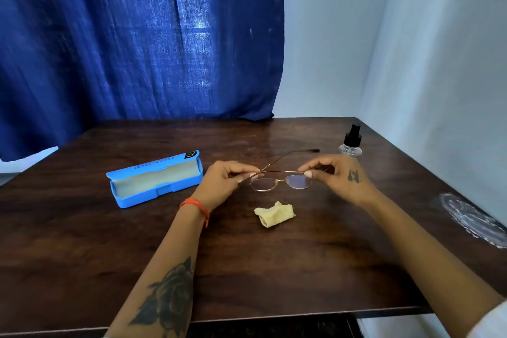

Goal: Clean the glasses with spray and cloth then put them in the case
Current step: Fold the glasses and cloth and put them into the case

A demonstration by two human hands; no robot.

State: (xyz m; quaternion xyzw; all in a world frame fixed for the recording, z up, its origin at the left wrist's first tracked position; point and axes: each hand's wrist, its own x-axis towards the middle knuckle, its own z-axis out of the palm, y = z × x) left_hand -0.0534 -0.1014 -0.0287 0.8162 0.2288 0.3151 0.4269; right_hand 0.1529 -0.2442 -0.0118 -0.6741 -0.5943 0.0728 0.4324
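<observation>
Both hands — left hand point(223, 180), right hand point(338, 175) — pinch the glasses point(279, 181) above the desk point(274, 269), cloth point(275, 214) and spray point(351, 140) set down, so cleaning looks done — only the open case point(156, 181) is left.

Single head cam, wide-angle, looks forward and down at the desk point(274, 269) from close range. Hands sit near frame centre, forearms enter from 5 and 7 o'clock. Curtain point(123, 35) fills 10–12 o'clock, wall point(411, 35) at 1–3. No second view.
</observation>
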